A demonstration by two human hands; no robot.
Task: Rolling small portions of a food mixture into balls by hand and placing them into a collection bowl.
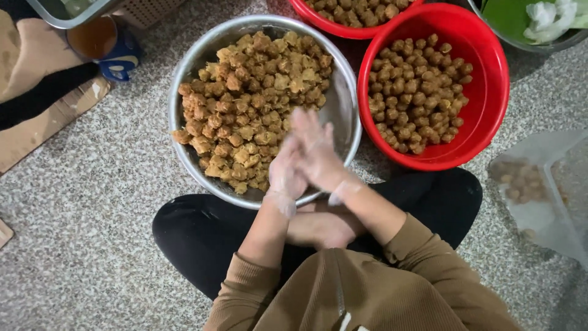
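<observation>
My left hand (pixel 285 175) and my right hand (pixel 316 150) wear thin clear plastic gloves and press together, palm to palm, over the near rim of a large steel bowl (pixel 346 101). The bowl holds a heap of brown, rough, cube-like fried pieces (pixel 245 104). Whether a piece lies between my palms is hidden; motion blurs the fingers. A red plastic basin (pixel 490 79) to the right holds rounder brown balls (pixel 416 92).
A second red basin (pixel 343 27) with similar balls sits at the top. A clear plastic bag (pixel 539 190) with a few balls lies at right. A green leaf and white pieces fill a bowl (pixel 539 18) top right. Speckled stone floor, cardboard (pixel 43 122) at left.
</observation>
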